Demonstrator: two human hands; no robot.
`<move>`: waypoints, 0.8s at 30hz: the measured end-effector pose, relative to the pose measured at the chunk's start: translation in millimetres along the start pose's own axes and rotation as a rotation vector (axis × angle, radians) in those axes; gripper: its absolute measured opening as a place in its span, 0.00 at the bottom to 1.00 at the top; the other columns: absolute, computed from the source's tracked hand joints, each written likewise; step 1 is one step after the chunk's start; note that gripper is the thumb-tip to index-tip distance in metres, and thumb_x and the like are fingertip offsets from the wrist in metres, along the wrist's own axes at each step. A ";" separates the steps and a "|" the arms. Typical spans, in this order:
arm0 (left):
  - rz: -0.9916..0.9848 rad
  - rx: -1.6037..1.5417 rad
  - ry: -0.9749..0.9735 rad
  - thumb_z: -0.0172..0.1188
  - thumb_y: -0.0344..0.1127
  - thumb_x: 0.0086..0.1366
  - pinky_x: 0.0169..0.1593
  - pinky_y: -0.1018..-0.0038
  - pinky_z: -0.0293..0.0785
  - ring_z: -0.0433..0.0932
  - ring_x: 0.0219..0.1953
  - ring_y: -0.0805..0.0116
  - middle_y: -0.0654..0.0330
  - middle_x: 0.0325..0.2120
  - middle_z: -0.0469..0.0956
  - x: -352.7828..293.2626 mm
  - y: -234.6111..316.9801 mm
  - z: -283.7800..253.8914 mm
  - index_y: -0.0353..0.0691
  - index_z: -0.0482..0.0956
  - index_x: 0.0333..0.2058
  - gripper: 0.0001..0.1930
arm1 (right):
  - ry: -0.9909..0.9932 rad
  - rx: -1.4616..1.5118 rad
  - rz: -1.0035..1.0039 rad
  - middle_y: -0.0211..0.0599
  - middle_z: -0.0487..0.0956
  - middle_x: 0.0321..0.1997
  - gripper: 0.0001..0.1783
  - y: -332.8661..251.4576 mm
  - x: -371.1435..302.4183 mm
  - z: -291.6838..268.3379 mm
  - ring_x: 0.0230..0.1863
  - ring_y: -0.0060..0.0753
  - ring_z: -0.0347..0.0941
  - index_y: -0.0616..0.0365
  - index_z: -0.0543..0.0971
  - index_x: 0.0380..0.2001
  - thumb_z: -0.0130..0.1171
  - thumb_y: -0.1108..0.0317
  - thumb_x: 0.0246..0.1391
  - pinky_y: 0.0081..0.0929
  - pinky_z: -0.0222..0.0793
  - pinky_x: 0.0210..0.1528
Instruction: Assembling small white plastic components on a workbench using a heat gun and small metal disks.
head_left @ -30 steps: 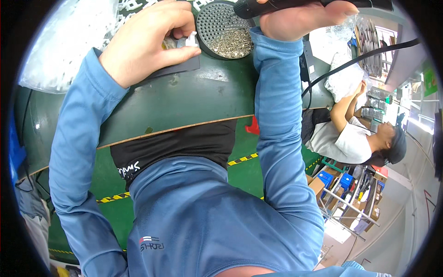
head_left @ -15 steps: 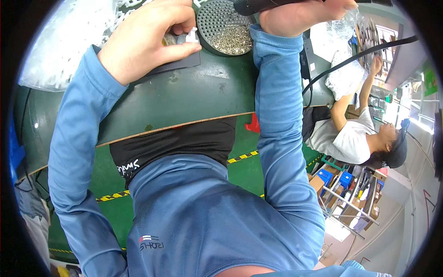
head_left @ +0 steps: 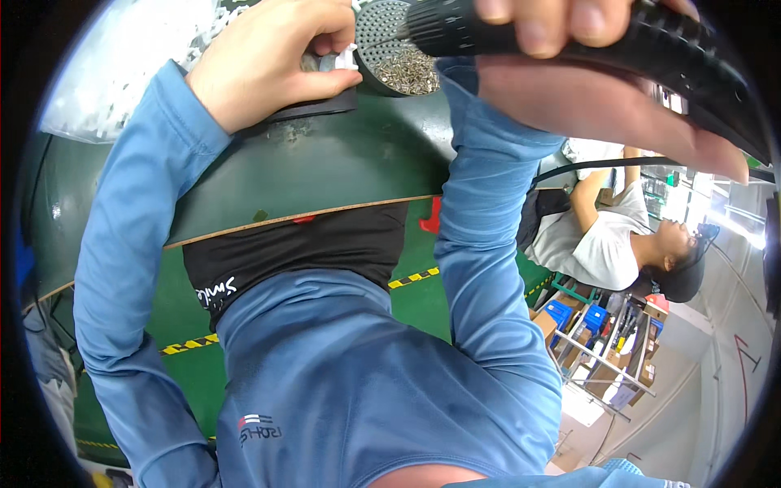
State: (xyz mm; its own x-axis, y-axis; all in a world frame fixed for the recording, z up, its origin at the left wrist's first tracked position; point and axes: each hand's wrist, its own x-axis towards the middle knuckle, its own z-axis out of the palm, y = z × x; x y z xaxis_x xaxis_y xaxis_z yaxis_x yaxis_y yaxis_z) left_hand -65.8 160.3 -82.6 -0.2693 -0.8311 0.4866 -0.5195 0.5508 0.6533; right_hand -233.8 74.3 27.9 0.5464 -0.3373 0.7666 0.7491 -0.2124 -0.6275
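My right hand (head_left: 569,81) is wrapped round a black electric screwdriver (head_left: 464,28) at the upper right. Its thin bit points left, over a round dark tray (head_left: 390,24) with a perforated part and a heap of small metal screws (head_left: 411,71). Left of the tray, my left hand (head_left: 272,57) pinches a small white plastic part (head_left: 346,58) between thumb and fingers. That part sits at the edge of a flat dark block (head_left: 325,106) on the green table; my palm and fingers hide some of it.
A clear plastic bag of white parts (head_left: 122,73) lies at the table's far left. The table's front edge (head_left: 301,218) runs close before my body. A black cable (head_left: 602,167) crosses at the right. Beyond it a co-worker in a white shirt (head_left: 586,244) sits at the table.
My right hand has raised the screwdriver and turned it, so its body and bit now show over the tray. My left hand stays nearly in place, still pinching the white part.
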 end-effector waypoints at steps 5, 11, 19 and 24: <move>-0.016 -0.022 -0.010 0.73 0.34 0.53 0.39 0.63 0.72 0.75 0.33 0.53 0.54 0.27 0.74 2.6 -2.0 3.0 0.37 0.75 0.29 0.13 | -0.159 0.115 0.089 0.40 0.76 0.23 0.59 22.2 -4.0 -5.2 0.15 0.30 0.67 0.60 0.73 0.53 0.37 0.09 0.49 0.28 0.69 0.19; -0.033 0.003 -0.006 0.72 0.36 0.53 0.40 0.63 0.73 0.76 0.34 0.52 0.53 0.28 0.75 2.3 8.7 -2.7 0.36 0.76 0.30 0.14 | 0.038 0.119 0.085 0.44 0.75 0.22 0.61 31.2 -18.1 9.3 0.14 0.32 0.67 0.62 0.70 0.52 0.38 0.08 0.47 0.30 0.69 0.17; -0.058 0.013 0.001 0.72 0.36 0.53 0.39 0.61 0.74 0.77 0.34 0.49 0.52 0.27 0.76 0.6 8.6 -3.6 0.35 0.76 0.29 0.14 | -0.082 0.106 0.100 0.44 0.75 0.22 0.60 32.9 -16.4 4.4 0.13 0.31 0.66 0.61 0.69 0.52 0.38 0.08 0.47 0.30 0.69 0.17; -0.034 0.000 -0.021 0.72 0.37 0.53 0.40 0.60 0.74 0.76 0.34 0.48 0.51 0.27 0.76 1.7 0.6 0.2 0.36 0.76 0.28 0.14 | -0.154 0.106 0.130 0.45 0.75 0.23 0.60 29.8 -15.3 2.9 0.13 0.32 0.66 0.61 0.69 0.53 0.38 0.09 0.49 0.30 0.69 0.18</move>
State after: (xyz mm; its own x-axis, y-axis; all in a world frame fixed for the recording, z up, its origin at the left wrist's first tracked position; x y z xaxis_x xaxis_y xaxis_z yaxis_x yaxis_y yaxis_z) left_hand -66.7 159.2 -81.5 -0.2683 -0.8508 0.4518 -0.5284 0.5221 0.6694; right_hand -218.7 75.8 -2.1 0.6858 -0.2095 0.6969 0.6993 -0.0755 -0.7108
